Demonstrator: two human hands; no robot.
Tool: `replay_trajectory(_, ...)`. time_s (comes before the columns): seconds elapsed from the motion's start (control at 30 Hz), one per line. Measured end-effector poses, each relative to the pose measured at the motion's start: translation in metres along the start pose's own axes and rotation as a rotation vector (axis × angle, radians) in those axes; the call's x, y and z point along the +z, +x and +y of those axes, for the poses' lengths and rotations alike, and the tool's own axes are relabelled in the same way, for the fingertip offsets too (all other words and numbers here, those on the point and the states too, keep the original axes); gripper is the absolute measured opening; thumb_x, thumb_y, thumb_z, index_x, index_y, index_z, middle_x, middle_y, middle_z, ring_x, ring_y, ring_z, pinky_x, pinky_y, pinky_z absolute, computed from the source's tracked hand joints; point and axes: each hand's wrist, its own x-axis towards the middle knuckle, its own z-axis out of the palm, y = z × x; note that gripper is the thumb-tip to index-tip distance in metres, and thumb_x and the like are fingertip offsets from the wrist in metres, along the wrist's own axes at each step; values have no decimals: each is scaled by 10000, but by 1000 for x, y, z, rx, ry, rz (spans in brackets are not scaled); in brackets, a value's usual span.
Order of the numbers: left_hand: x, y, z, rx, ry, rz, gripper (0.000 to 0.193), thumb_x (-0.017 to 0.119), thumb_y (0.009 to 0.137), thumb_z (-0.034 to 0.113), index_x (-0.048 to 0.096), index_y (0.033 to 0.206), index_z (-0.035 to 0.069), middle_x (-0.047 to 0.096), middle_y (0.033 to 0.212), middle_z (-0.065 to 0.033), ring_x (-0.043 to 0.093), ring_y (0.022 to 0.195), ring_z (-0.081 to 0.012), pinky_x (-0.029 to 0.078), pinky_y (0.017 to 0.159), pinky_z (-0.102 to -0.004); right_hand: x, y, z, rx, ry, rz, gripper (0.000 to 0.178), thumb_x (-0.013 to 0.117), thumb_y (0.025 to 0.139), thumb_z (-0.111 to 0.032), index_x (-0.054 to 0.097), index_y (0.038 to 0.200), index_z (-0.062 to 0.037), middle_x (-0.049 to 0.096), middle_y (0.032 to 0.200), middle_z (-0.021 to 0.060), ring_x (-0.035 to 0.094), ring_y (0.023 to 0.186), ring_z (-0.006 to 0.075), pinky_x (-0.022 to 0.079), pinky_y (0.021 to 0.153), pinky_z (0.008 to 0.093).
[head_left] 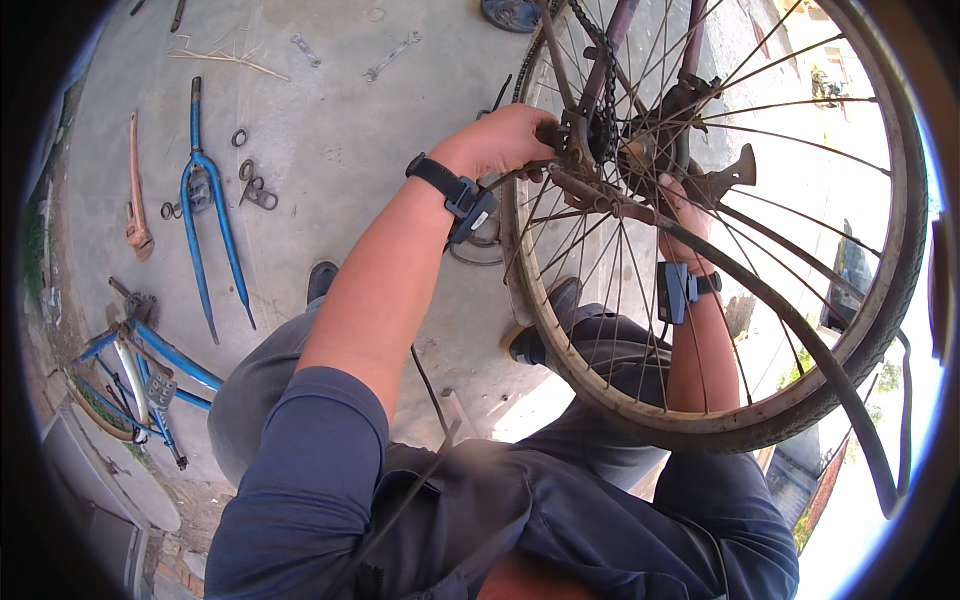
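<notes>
Bright daylight | right side glare-whitened | floor (400, 120) softly lit | fisheye bend, black rim | blur low centre

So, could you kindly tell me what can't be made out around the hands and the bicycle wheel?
Head view:
Left hand: its fingertips are lost among dark metal parts beside the hub, so their exact grip is unclear.
Right hand: most fingers are hidden by parts around the hub.
Wheel: its top is cut off by the upper edge.
Dark blue object: also cut off there; its kind is uncertain.
</notes>
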Motion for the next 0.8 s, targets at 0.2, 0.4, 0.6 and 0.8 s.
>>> replay_trajectory(0.2,1,5,-3,182,258,47,263,644,889,-19,698,1146,-6,739,936,-41,623,800,-99,510,694,-281,-3,3,2,64,88,-44,643,685,955,-76,362,1506,-2,604,1326,173,612,1224,249,475,1100,381)
replay_trajectory(0.4,4,7,-7,214,286,98,243,691,895,22,694,1136,-9,734,930,-54,620,824,-118,513,759,-294,-4,2,3,50,101,-1,471,725,945,-91,518,1363,-24,655,1182,97,649,1066,190,528,948,326)
replay_trajectory(0.6,5,4,-4,202,294,87,220,696,932,56,697,1144,-3,719,939,-24,595,840,-95,500,770,-280,-7,7,3,84,-9,-36,635,708,936,-54,393,1485,-8,613,1308,168,632,1188,247,508,1074,381)
replay_trajectory(0.8,6,-1,1,159,147,17,206,654,992,117,700,1164,13,690,941,31,554,818,-58,465,716,-253,-5,2,3,64,56,-2,605,715,940,-95,419,1458,7,632,1289,162,639,1174,236,508,1066,376)
